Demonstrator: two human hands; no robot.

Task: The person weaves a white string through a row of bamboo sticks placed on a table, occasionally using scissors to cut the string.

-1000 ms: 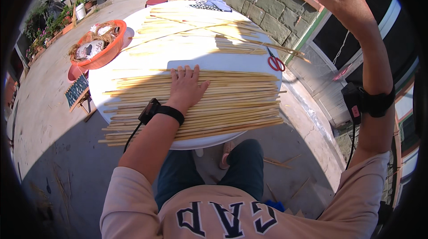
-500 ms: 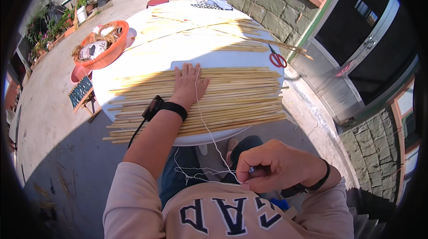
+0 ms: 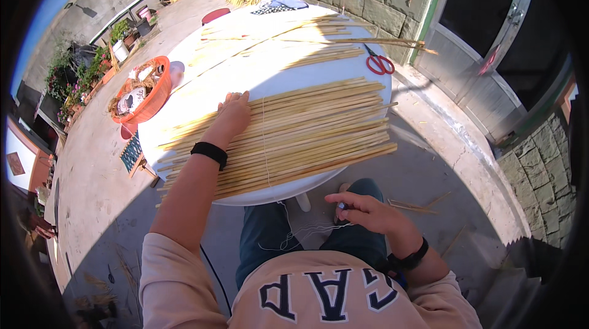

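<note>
A layer of straw-coloured stalks (image 3: 319,123) lies side by side across the near half of a white round table. My left hand (image 3: 235,114) rests on the left part of this layer, fingers stretched toward its far edge. Just right of that hand, a thin white string (image 3: 265,139) crosses the stalks from far to near and drops over the table edge. Loose loops of it hang above my lap. My right hand (image 3: 368,212), with a ring on one finger, is over my right thigh, its fingers partly spread. String strands run close beneath it.
Red-handled scissors (image 3: 379,64) lie at the table's right edge. More stalks (image 3: 331,56) and a folded cloth (image 3: 282,4) are farther back. An orange basket (image 3: 161,87) stands at the left. A stone wall and door (image 3: 478,41) are on the right.
My left hand has slid left along the stalks, off the string. My right hand has moved up and right, its fingers loosening. The string now lies straight down across the stalks.
</note>
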